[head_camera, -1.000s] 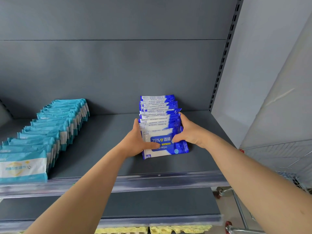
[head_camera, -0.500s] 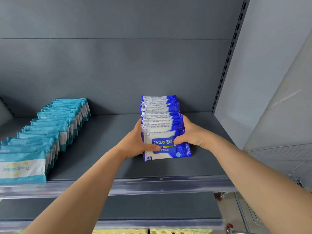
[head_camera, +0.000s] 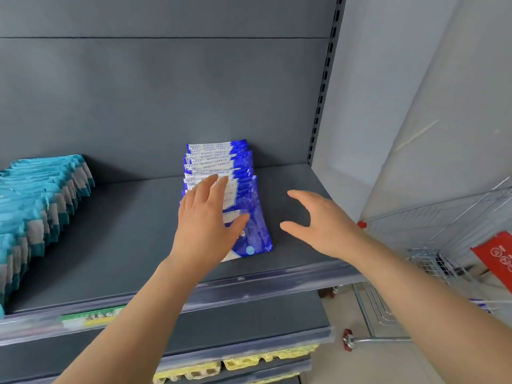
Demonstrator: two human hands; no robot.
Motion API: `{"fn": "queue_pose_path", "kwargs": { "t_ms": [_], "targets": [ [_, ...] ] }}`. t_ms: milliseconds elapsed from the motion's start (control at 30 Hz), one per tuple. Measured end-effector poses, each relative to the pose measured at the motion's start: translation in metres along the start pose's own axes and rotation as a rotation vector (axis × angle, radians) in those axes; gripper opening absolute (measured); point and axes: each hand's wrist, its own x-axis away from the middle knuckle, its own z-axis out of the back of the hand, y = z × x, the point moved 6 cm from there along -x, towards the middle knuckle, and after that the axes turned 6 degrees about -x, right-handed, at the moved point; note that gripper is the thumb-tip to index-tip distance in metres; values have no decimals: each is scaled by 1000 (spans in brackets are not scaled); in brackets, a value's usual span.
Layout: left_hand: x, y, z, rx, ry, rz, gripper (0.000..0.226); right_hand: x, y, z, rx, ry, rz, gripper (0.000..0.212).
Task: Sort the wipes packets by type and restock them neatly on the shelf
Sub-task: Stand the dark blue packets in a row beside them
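A row of blue-and-white wipes packets (head_camera: 249,212) lies overlapped on the grey shelf (head_camera: 133,245), running from near the front edge to the back panel. My left hand (head_camera: 205,220) lies flat on the front packets, fingers straight, covering most of their faces. To the right of the row, my right hand (head_camera: 318,225) hovers apart from the packets with fingers spread and holds nothing. At the shelf's left end, a long row of teal-and-white wipes packets (head_camera: 41,200) leans in a neat line.
A wire shopping cart (head_camera: 432,245) with a red sign stands to the right of the shelf unit. Yellow egg trays (head_camera: 249,364) show on the lowest shelf. A slotted upright (head_camera: 322,87) bounds the shelf on the right. Bare shelf lies between the two rows.
Both hands let go of the front blue packets. My left hand now lies flat on the row; my right hand has pulled away to the right. The view has swung right and down.
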Motion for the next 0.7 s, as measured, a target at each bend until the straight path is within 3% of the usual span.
{"fn": "queue_pose_path", "kwargs": {
  "t_ms": [100, 400, 600, 700],
  "targets": [
    [0, 55, -20, 28, 17, -153, 51, 22, 28, 24, 33, 59, -20, 61],
    [6, 257, -137, 7, -97, -503, 31, 111, 205, 125, 103, 233, -138, 46],
    [3, 402, -223, 100, -232, -506, 40, 164, 361, 183, 137, 162, -298, 47],
    [5, 459, -283, 173, -402, -478, 36, 180, 434, 204, 145, 126, -360, 45]
  ]
}}
